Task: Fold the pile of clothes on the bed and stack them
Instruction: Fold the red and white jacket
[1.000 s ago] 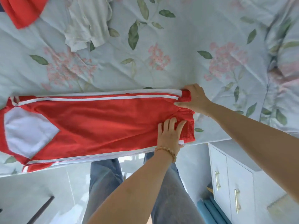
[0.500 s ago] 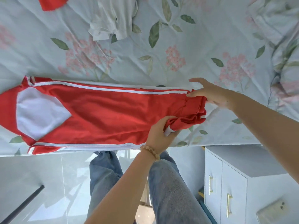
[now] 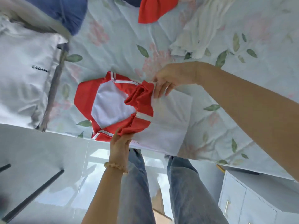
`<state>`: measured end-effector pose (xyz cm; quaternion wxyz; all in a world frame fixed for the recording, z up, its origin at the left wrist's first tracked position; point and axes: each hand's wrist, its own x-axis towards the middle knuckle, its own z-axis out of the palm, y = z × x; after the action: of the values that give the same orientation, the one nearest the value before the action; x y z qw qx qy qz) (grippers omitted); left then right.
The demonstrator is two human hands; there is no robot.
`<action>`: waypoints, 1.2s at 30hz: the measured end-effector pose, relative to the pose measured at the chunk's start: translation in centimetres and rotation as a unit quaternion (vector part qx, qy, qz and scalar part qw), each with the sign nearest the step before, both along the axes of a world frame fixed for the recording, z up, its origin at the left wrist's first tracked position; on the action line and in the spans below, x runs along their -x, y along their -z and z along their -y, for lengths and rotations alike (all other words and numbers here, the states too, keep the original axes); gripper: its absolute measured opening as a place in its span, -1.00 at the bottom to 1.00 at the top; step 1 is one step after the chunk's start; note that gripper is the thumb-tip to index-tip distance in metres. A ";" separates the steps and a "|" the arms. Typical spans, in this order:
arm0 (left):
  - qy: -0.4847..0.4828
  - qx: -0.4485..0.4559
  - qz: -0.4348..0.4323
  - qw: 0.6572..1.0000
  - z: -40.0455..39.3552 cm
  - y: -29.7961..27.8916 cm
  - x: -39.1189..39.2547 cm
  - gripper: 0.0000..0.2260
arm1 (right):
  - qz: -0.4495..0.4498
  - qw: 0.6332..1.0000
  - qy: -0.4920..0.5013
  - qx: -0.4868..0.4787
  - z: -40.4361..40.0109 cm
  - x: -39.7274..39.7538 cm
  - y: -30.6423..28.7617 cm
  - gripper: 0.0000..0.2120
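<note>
A red garment with white stripes and a white panel (image 3: 113, 105) lies at the near edge of the flowered bed (image 3: 123, 50), doubled over on itself so its white underside (image 3: 168, 117) shows on the right. My left hand (image 3: 120, 139) grips the near corner of the bunched red end. My right hand (image 3: 168, 81) pinches the far corner of that same end. Both corners are held over the white panel.
A folded white garment with dark lettering (image 3: 24, 68) lies at the left, a blue one (image 3: 68, 12) behind it. A red piece (image 3: 153, 10) and a crumpled white piece (image 3: 199, 39) lie farther back. A white cabinet (image 3: 252, 199) stands at the lower right; my legs are below.
Both hands have carried the red garment's right end leftwards over its middle, folding it in half. The view has swung left, bringing the folded white garment into sight.
</note>
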<state>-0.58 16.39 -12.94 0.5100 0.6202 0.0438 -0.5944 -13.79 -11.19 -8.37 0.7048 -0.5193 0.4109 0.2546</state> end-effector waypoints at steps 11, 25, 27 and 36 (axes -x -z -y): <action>0.055 -0.160 0.126 0.978 -1.1 4.3 -6.0 -0.65 | -0.037 0.948 -0.079 0.307 -2.6 -9.0 8.6 -0.66; 0.088 -0.269 0.169 0.944 -2.3 5.2 -11.8 -0.33 | -0.109 0.832 -0.004 0.544 -8.8 -11.8 8.1 -0.58; 0.165 -0.256 0.160 0.939 -2.2 5.3 -13.0 -0.63 | -0.055 0.838 0.027 0.542 -12.3 -11.0 6.7 -0.53; 0.178 -0.152 0.072 0.970 1.9 0.1 -12.4 -0.75 | 0.022 0.908 -0.018 0.419 -25.8 -9.9 4.7 -0.09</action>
<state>11.82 14.49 -13.05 0.2975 0.7295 -0.0145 -0.6158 -3.92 14.56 -13.11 0.4266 -0.7794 0.4549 0.0604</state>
